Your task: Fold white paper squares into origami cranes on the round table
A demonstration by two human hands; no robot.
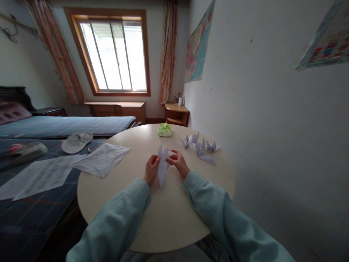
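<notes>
A folded white paper (163, 168) with pointed ends is held over the round cream table (174, 233), between my two hands. My left hand (152, 169) pinches its left edge between thumb and fingers. On the other side, my right hand (178, 162) grips the upper right part, thumb and fingertips closed on it. One long point of the paper hangs down toward me, and narrower points stick up at the top. Several folded paper cranes (200, 147) sit together at the table's right side, near the wall.
A green tissue pack (165, 130) lies at the table's far edge. Creased paper (104, 159) overlaps the left edge. Beyond it, a bed (65, 182) holds printed sheets (40, 174) and a pale cap (77, 142). The wall (267, 145) stands close on the right.
</notes>
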